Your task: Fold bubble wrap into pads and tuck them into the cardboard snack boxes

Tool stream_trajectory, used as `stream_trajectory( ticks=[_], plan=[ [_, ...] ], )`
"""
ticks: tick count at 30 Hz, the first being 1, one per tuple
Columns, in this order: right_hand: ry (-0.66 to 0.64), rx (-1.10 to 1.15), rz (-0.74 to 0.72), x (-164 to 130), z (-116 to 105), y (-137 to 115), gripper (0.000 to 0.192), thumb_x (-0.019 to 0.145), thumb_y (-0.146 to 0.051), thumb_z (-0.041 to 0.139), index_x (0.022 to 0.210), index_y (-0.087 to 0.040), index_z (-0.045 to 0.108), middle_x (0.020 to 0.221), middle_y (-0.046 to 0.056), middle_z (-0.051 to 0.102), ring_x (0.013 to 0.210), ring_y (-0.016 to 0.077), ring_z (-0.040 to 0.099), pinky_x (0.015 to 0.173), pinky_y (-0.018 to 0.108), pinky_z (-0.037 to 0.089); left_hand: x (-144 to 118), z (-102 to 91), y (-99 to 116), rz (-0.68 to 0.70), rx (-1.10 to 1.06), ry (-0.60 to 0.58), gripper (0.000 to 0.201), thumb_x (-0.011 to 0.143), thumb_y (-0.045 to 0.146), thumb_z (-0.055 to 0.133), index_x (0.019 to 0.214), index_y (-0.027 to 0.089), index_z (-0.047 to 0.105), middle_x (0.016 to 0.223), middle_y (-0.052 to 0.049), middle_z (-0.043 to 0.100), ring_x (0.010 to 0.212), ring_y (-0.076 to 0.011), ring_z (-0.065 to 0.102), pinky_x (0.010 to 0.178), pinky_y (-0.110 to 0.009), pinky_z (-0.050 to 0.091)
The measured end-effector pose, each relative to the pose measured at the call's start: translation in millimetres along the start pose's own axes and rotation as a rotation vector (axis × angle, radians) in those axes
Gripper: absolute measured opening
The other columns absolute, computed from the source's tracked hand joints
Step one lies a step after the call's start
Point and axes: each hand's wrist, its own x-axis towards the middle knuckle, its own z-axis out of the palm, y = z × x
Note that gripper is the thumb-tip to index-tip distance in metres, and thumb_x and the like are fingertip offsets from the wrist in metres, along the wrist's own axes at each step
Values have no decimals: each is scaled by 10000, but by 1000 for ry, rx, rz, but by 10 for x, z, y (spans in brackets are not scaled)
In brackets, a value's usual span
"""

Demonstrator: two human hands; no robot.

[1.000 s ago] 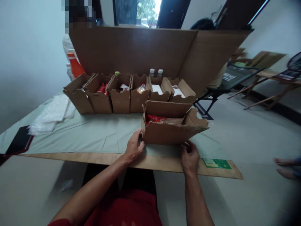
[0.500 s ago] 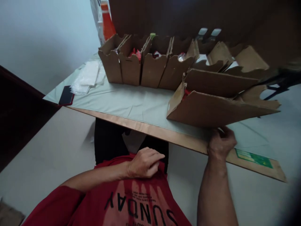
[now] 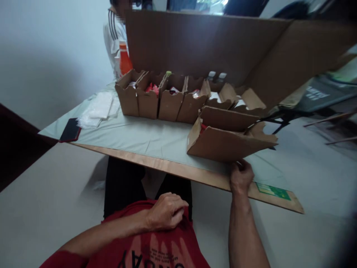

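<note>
My left hand (image 3: 166, 210) rests against the front of the red shirt (image 3: 156, 243), its fingers curled together with nothing seen in them. At the table's front edge, my right hand (image 3: 241, 176) lies with bent fingers, close against the lower side of a cardboard box (image 3: 223, 144). Whether its fingertips touch the box I cannot tell. This open-topped box lies lengthwise and has something red (image 3: 203, 127) inside. Behind it stands a row of several open cardboard bins (image 3: 148, 102), holding red packaging (image 3: 152, 88) and other small items that are hard to make out.
Clear plastic bags (image 3: 98, 107) and a dark phone (image 3: 70, 130) lie at the left on the pale green tablecloth (image 3: 139, 136). An orange bottle (image 3: 125, 61) and a tall cardboard panel (image 3: 189, 44) rise behind the bins. Beyond the panel is a person in a white striped top (image 3: 113, 35).
The view has tilted up and shifted right, bringing the person and the panel's top edge into sight. Both hands and the boxes stay in the same places.
</note>
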Motion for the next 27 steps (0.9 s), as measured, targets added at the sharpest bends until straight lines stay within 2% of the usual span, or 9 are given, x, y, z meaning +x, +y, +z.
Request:
stream_trajectory(
  ticks=[6,13,16,20,24,27],
  plan=[
    [-18,-3,-2,31,-50,48,507,688,-394,593,1117,-137,676,971,145,759,862,274,702,838,444,541,79,20,-22,8,-111,154,265,859,118,530,1020,178,733,766,-53,748,680,-187,684,675,-305,501],
    [-12,-4,13,40,-46,53,489,688,-406,572,1098,-155,665,987,144,766,868,282,712,856,459,545,124,12,-42,32,-170,182,264,863,102,518,1015,191,714,777,-58,750,684,-193,695,656,-303,521],
    [-17,6,17,40,-44,19,498,685,-405,564,1098,-144,660,999,157,765,869,281,713,851,455,550,134,-96,-61,7,-193,214,256,887,101,516,1027,191,710,799,-61,753,704,-184,709,662,-290,545],
    [-17,1,11,22,-55,-31,472,695,-405,562,1076,-144,663,986,157,767,866,280,703,847,457,551,263,-341,-111,-98,-276,267,254,916,134,520,1074,194,710,922,-84,769,825,-193,740,727,-289,599],
    [-24,-8,3,-2,-92,-42,449,732,-403,556,1092,-160,669,980,131,769,842,259,691,805,425,556,580,-609,-185,-215,-285,312,294,913,191,554,1169,220,695,1025,-84,746,905,-210,725,771,-332,625],
    [-31,-9,10,-28,-134,-2,475,775,-435,574,1159,-170,664,1061,128,762,842,239,685,799,405,553,908,-713,-270,-321,-293,314,414,899,230,582,1310,253,627,1228,-112,683,953,-225,701,615,-280,596]
  ],
)
